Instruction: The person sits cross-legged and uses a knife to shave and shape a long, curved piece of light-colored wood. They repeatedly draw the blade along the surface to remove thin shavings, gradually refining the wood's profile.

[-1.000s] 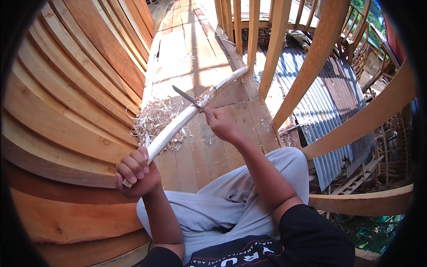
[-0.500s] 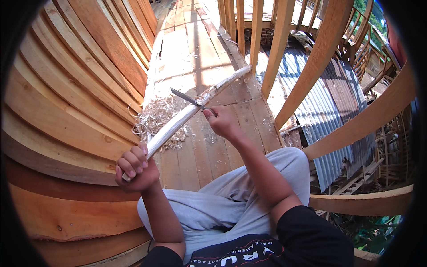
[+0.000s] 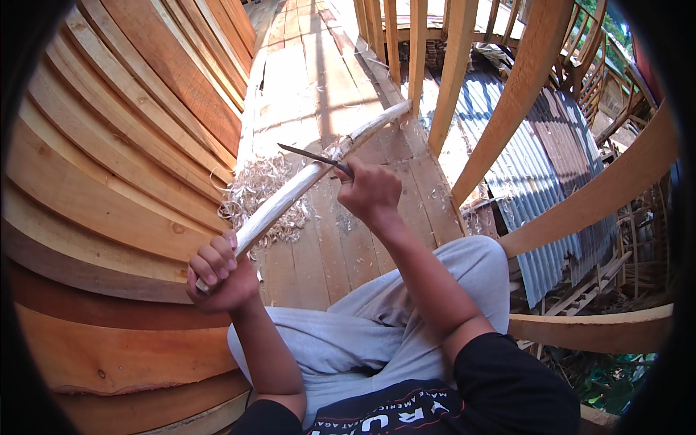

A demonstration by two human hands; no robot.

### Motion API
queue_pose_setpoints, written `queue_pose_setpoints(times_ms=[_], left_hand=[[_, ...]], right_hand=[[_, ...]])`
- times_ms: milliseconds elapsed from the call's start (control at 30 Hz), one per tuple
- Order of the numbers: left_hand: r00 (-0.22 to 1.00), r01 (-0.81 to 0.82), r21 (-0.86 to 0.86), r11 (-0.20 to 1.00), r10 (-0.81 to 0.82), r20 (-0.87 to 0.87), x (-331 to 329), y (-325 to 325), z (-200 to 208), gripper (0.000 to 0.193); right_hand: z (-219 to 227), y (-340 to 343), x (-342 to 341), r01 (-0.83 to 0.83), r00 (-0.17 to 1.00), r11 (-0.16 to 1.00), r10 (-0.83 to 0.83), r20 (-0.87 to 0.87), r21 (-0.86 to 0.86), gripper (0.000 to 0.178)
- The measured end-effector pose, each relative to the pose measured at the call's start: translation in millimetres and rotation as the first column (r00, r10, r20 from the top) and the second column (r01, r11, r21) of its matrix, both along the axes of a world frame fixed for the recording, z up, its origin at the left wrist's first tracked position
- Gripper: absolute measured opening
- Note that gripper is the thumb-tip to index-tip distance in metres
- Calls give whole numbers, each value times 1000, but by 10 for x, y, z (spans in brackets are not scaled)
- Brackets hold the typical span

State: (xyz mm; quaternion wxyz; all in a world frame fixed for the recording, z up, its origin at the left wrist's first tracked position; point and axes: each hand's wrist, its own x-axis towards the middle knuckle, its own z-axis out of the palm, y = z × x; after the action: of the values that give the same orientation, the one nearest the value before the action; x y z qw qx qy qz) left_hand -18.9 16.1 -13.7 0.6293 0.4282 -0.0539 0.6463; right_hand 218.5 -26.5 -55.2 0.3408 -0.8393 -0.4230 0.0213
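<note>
The left hand [image 3: 217, 274] is clamped around the near end of a long pale stick [image 3: 312, 174], which slants up and away across the plank floor [image 3: 319, 80] with its far end resting near an upright post [image 3: 453, 65]. The right hand [image 3: 370, 192] is closed on the handle of a knife [image 3: 312, 155], the thin dark blade lying across the stick about midway along and pointing left. A heap of curled wood shavings [image 3: 257, 192] lies on the floor just beside the stick, against the curved planks [image 3: 109, 167] of the wall on the left. To shave well here, the blade should likely stay at a shallow angle and travel away from the gripping hand, taking thin curls, with the far end braced so the stick does not roll. The knife handle is hidden inside the fist, so its shape cannot be told. The stick's near tip is covered by the 4 curled fingers, and whether the blade edge is biting into the wood or only resting on it is hard to make out.
</note>
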Motion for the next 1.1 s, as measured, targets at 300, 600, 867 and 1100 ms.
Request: queue_pose_setpoints(times_ms=[300, 600, 867, 1100], left_hand=[[1000, 28, 46, 999, -28, -6, 45, -38, 19, 28], [1000, 7, 49, 999, -6, -23, 7, -5, -5, 30], [999, -9, 56, 998, 11, -34, 69, -87, 56, 31], [1000, 4, 83, 997, -6, 17, 74, -110, 18, 32]], right_hand=[[-575, 64, 749, 179, 901, 952, -58, -430, 247, 37], [-369, 69, 478, -9, 640, 960, 220, -736, 279, 37], [-108, 120, 48, -74, 929, 977, 141, -342, 201, 50], [-62, 109, 106, -114, 862, 968, 207, -462, 222, 58]])
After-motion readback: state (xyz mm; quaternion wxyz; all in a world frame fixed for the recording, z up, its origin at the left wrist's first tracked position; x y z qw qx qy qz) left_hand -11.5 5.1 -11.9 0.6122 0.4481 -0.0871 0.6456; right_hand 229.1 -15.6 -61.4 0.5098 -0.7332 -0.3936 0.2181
